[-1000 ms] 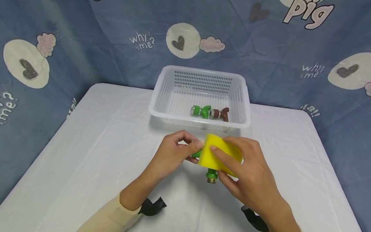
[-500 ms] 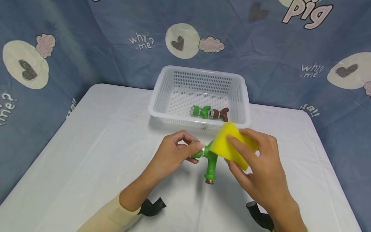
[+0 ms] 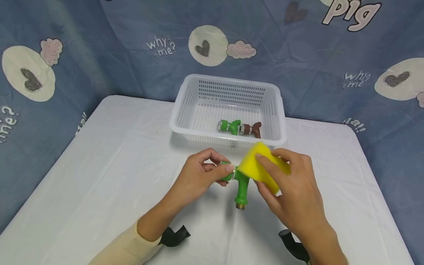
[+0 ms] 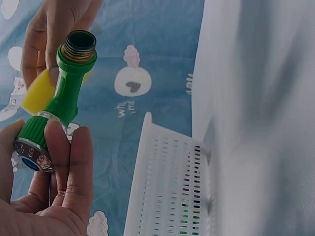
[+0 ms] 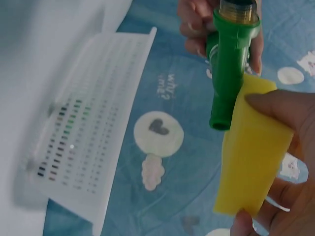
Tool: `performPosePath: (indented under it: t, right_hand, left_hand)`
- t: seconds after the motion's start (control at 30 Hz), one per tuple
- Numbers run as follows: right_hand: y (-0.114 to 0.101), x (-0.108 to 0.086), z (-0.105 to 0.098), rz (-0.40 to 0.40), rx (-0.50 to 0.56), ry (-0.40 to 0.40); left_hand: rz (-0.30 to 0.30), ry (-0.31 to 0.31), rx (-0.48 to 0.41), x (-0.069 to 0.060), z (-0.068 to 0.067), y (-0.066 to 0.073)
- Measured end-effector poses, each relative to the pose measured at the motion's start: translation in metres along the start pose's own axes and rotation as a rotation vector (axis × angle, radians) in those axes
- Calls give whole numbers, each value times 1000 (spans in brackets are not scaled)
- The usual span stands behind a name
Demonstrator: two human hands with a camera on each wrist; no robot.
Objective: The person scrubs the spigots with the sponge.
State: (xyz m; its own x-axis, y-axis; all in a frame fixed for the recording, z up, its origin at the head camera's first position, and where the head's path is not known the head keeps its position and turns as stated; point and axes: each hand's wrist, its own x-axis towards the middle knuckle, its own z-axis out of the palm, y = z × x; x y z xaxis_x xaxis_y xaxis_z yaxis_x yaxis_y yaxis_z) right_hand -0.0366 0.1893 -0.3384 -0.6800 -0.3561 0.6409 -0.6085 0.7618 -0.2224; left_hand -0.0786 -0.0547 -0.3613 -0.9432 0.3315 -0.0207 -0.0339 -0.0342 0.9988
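My left hand (image 3: 203,171) pinches a green faucet (image 3: 243,187) by its ribbed, chrome-ringed end. The faucet's threaded brass outlet points down toward me in the head view. A yellow sponge (image 3: 260,165) is gripped between the thumb and fingers of my right hand (image 3: 296,187). One edge of the sponge lies against the faucet's body, covering part of its upper right side. In the left wrist view the faucet (image 4: 68,91) shows its open threaded mouth, and the sponge (image 4: 39,93) is partly behind it. The right wrist view has the sponge (image 5: 253,147) touching the faucet (image 5: 229,73).
Behind my hands a white perforated basket (image 3: 228,138) stands on the white-covered table (image 3: 109,165). Inside lie a smaller-looking green faucet (image 3: 229,126) and a brown faucet (image 3: 251,129). A blue printed curtain (image 3: 132,66) hangs around the table's back and sides.
The sponge first covered much of the faucet's body, then moved off to the right with my right hand. It is now back slightly left against the faucet. My left hand stays nearly still.
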Motion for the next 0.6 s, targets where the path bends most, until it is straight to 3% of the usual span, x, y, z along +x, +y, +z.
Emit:
performPosePath:
  t: [0.27, 0.5, 0.6]
  right_hand:
    - [1, 0, -2, 126, -79, 94]
    - [-7, -2, 8, 33, -48, 112]
    - [-5, -2, 9, 55, -73, 108]
  left_hand:
    - [-14, 38, 70, -4, 0, 0]
    - [18, 54, 123, -6, 1, 1]
    - [33, 61, 140, -7, 2, 1]
